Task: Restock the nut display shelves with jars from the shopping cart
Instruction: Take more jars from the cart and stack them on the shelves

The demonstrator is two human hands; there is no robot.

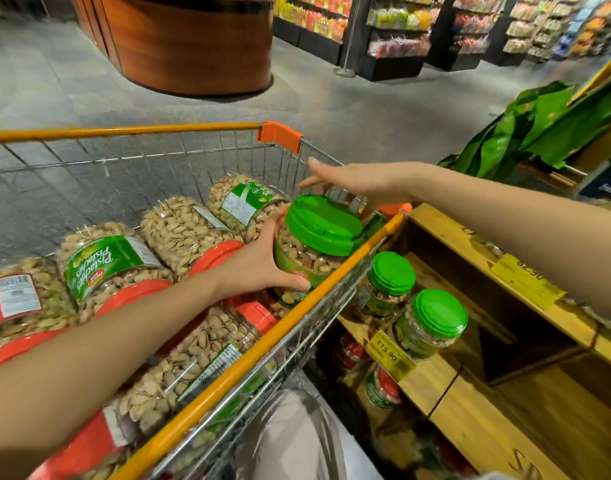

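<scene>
L hand point(259, 263) grips green-lid jar point(323, 225) in cart point(262, 344); R hand point(349, 181) spread behind lid, contact hidden.

Left hand point(259, 263) around green-lidded jar point(316, 242) in cart point(124, 130)

cart point(193, 157): wire metal (shiny) | jars point(179, 230): clear plastic, glossy lids point(323, 223) | shelves point(470, 410): matt wood

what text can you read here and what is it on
"Pistachios", upside down: pistachio jar lying in the cart.
"115.90": lower yellow price tag on the wooden shelf.
"82.90", partly cut off: upper yellow price tag.
Barcode sticker, and the label of the green-lidded jar the left hand grips: too blurred to read.
</scene>
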